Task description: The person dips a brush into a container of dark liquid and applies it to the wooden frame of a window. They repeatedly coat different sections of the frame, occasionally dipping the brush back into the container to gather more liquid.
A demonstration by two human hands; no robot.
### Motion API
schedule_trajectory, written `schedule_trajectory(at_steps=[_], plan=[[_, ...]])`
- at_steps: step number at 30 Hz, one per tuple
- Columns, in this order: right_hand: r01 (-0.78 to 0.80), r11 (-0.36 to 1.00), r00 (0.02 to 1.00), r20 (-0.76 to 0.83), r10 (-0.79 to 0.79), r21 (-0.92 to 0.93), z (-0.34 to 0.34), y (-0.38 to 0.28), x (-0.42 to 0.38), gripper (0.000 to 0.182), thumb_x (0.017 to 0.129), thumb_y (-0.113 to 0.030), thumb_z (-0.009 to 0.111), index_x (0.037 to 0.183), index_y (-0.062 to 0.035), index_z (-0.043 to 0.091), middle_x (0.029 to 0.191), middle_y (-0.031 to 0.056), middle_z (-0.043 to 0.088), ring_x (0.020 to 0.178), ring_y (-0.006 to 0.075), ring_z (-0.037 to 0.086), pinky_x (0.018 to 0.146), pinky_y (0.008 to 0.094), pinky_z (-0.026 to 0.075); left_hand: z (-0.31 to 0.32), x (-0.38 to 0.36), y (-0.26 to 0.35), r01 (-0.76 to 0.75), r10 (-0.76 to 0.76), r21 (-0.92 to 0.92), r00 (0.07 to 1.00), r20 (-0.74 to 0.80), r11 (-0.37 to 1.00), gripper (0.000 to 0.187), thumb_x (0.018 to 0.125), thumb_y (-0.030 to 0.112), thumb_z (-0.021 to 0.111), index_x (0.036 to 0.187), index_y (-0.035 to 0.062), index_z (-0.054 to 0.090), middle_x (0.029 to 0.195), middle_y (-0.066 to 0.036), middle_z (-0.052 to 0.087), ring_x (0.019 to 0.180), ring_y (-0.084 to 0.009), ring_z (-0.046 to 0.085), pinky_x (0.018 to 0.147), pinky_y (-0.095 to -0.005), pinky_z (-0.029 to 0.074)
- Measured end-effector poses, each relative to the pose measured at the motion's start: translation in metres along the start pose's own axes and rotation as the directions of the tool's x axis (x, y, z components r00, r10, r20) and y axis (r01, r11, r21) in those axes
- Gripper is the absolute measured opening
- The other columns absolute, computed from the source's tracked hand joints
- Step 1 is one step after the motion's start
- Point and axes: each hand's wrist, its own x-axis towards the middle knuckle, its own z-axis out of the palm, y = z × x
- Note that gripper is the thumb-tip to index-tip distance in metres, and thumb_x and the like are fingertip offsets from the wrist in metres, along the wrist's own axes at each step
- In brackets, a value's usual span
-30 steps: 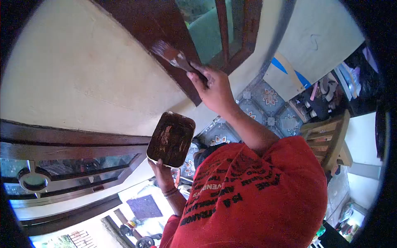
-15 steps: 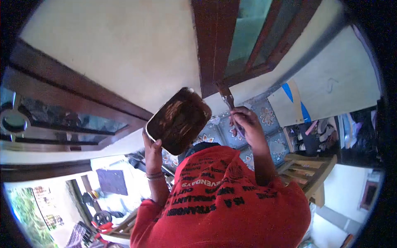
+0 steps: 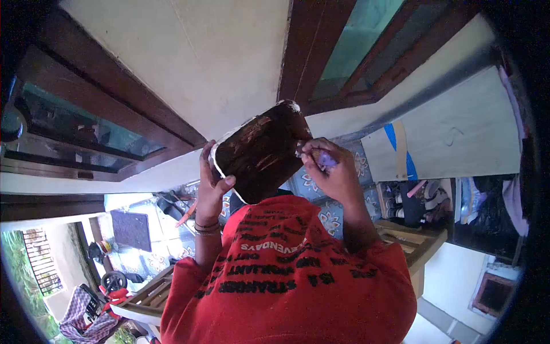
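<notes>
My left hand (image 3: 211,186) grips a white-rimmed rectangular container (image 3: 252,180) by its left edge, thumb over the rim. Dark brown paint coats the inside of the container, which is tilted so its opening faces me. My right hand (image 3: 337,175) is closed around a paintbrush (image 3: 325,160) with a purplish handle. The brush's head reaches the container's right side, and its bristles are mostly hidden there.
Ahead stand a brown wooden window frame (image 3: 306,51) and another dark frame (image 3: 114,126) at left, with a pale wall (image 3: 200,57) between. Wooden slatted furniture (image 3: 415,246) is close on my right. Shoes (image 3: 438,198) fill a shelf beyond it.
My right hand has brought the paintbrush down and left from near the window frame to the container. The container has risen slightly and tilted. My view has shifted a little.
</notes>
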Motion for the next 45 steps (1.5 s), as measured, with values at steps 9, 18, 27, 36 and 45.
schedule_trajectory(at_steps=[9, 18, 27, 36, 45], plan=[[0.041, 0.969, 0.987, 0.163, -0.001, -0.242, 0.035, 0.019, -0.006, 0.018, 0.078, -0.013, 0.064, 0.092, -0.0031, 0.061, 0.084, 0.0177, 0.064, 0.073, 0.03, 0.065, 0.065, 0.0371, 0.052, 0.008, -0.005, 0.003, 0.024, -0.038, 0.18, 0.997, 0.071, 0.983, 0.094, 0.068, 0.012, 0.075, 0.142, 0.0037, 0.018, 0.132, -0.015, 0.042, 0.123, -0.0258, 0.044, 0.104, -0.0371, 0.035], [-0.468, 0.664, 0.884, 0.301, 0.359, 0.584, 0.006, 0.013, -0.016, 0.019, 0.087, -0.011, 0.059, 0.103, -0.0019, 0.063, 0.084, 0.0059, 0.066, 0.072, 0.0081, 0.061, 0.059, 0.0211, 0.048, 0.004, -0.003, -0.002, 0.008, -0.009, 0.067, 1.0, 0.017, 0.998, 0.093, 0.069, 0.015, 0.073, 0.143, 0.0038, 0.016, 0.134, -0.016, 0.042, 0.126, -0.0267, 0.04, 0.108, -0.0382, 0.028], [-0.378, 0.486, 0.856, 0.097, 0.508, 0.788, 0.035, 0.013, 0.004, 0.029, 0.091, -0.02, 0.06, 0.113, -0.0012, 0.058, 0.088, 0.0133, 0.067, 0.075, 0.0188, 0.067, 0.057, 0.0262, 0.052, 0.008, 0.0, -0.003, 0.045, -0.045, 0.031, 0.999, 0.012, 0.999, 0.093, 0.072, 0.016, 0.073, 0.143, 0.0037, 0.015, 0.134, -0.017, 0.042, 0.126, -0.0265, 0.041, 0.107, -0.0385, 0.031], [-0.228, 0.41, 0.804, -0.066, 0.59, 0.883, 0.043, 0.01, 0.011, 0.026, 0.09, -0.021, 0.063, 0.109, -0.0028, 0.059, 0.087, 0.0139, 0.067, 0.078, 0.0239, 0.068, 0.064, 0.0315, 0.057, 0.018, -0.004, -0.012, 0.061, -0.063, 0.099, 0.998, 0.017, 0.993, 0.087, 0.075, 0.009, 0.072, 0.141, 0.0044, 0.015, 0.133, -0.016, 0.04, 0.124, -0.0253, 0.041, 0.104, -0.0377, 0.036], [-0.161, 0.497, 0.929, -0.04, 0.368, 0.853, 0.032, 0.011, -0.001, 0.035, 0.091, -0.016, 0.058, 0.12, 0.0037, 0.053, 0.097, 0.0179, 0.066, 0.086, 0.0239, 0.067, 0.073, 0.0347, 0.056, 0.002, 0.002, -0.016, 0.041, -0.039, 0.048, 0.997, -0.06, 0.998, 0.085, 0.074, 0.018, 0.071, 0.141, 0.0047, 0.021, 0.133, -0.014, 0.042, 0.124, -0.0253, 0.042, 0.104, -0.0373, 0.034]])
